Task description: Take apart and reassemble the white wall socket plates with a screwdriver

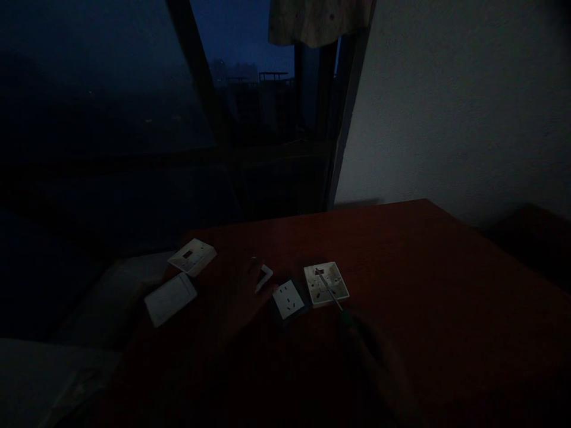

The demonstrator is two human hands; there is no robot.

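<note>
Hands (pixel 375 352), slender metal screwdriver (pixel 331 292), hollow square box (pixel 308 286)

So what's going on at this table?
In dim light, a person's right hand holds a green-handled screwdriver, its tip inside an open white box on the table. The left hand is at a white frame, close to a socket plate. Another white box and a flat pale piece lie farther left.

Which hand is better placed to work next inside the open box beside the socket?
Probably the right hand: it holds the screwdriver, tip over the box; the left hand is beyond the socket.
</note>
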